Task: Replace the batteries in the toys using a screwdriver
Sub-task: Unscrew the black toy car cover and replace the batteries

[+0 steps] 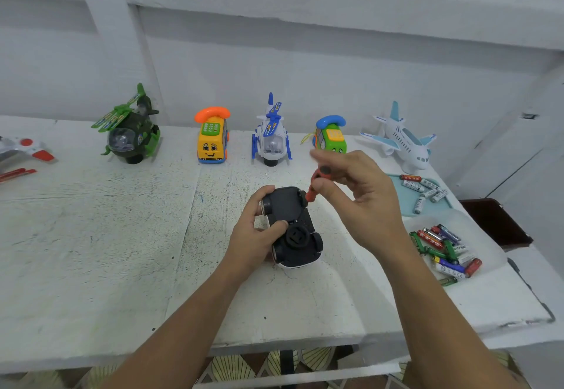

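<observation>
Toy car (298, 246), wheels up at frame centre, sits gripped in the left hand (255, 236); the right hand (366, 194) pinches a red screwdriver (311, 195) at its far end.

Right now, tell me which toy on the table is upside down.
The white toy car, black underside up, gripped by the left hand; the five toys behind stand upright.
</observation>
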